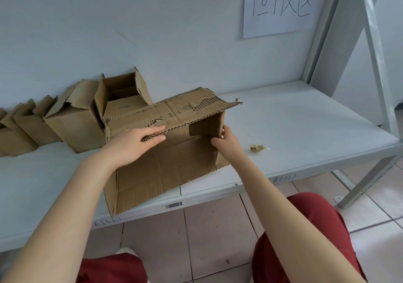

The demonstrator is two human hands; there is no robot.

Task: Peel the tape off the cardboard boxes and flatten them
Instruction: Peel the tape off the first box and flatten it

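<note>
Box (165, 169) on its side on the white shelf (305, 119), open mouth facing us.
We've got our left hand (133, 143) clamping the top panel's corrugated edge, fingers above and thumb under, while our right hand (226, 143) pinches the small side flap. Inside we just see bare cardboard. More opened boxes (72, 121) line the wall at left, and a crumpled tape wad (258, 148) sits near our right hand.

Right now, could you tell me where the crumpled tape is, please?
In the head view, the tape lies on the white shelf, just right of the right hand and the box it holds.
</note>
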